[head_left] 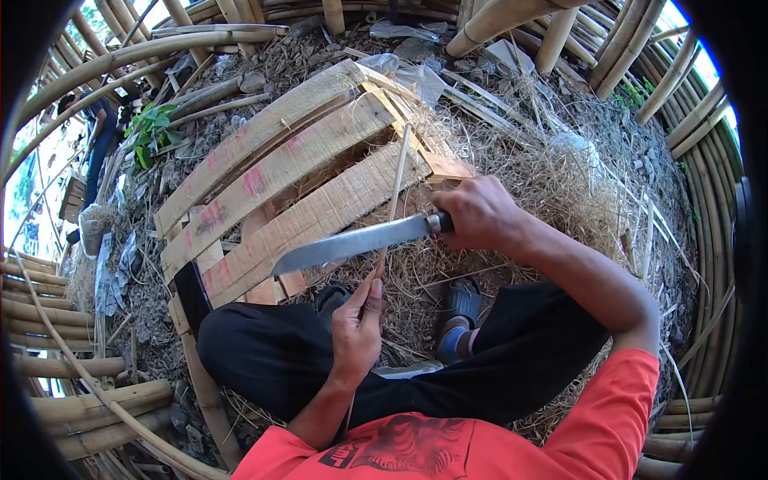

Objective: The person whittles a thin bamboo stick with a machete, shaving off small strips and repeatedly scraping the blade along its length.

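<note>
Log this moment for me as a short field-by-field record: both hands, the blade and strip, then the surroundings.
Left hand: closed around a thin strip, which points forward, away from the body
Right hand: gripping the handle of a large knife
Blade and strip: crossing ahead of the left hand; exact contact unclear
In front: slatted wooden panel with pinkish-red marks
Ground: curly shavings spread right of the panel
Around: bamboo poles on both sides
</note>
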Action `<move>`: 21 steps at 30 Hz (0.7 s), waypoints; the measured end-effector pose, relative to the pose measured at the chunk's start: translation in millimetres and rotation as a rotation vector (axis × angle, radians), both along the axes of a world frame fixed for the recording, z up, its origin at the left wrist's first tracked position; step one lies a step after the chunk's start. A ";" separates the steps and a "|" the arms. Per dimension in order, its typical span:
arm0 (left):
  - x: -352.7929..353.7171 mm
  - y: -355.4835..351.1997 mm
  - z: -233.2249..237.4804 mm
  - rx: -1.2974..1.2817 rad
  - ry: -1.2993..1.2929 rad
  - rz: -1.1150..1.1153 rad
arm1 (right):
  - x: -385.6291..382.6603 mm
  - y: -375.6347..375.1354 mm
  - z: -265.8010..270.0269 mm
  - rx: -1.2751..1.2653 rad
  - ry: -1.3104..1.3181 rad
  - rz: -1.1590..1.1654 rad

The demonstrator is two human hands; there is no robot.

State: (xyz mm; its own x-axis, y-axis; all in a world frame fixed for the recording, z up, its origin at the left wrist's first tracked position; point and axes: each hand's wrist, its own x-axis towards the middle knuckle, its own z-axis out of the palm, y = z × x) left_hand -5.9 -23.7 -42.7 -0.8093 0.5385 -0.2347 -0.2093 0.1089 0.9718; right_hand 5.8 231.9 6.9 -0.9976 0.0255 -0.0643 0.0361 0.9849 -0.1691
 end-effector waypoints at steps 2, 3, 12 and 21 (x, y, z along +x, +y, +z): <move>-0.4 -2.1 -0.7 -0.005 -0.008 0.002 | -6.1 9.0 -3.2 0.025 0.018 -0.066; -1.4 -5.0 -0.3 -0.004 -0.025 0.005 | -10.3 19.9 -4.4 0.063 0.017 -0.144; -7.7 -0.8 3.0 0.088 -0.193 0.001 | -14.2 50.0 4.0 0.101 0.109 -0.231; -4.8 -3.5 8.5 0.047 -0.041 -0.031 | -14.4 129.3 17.1 -0.016 0.005 -0.736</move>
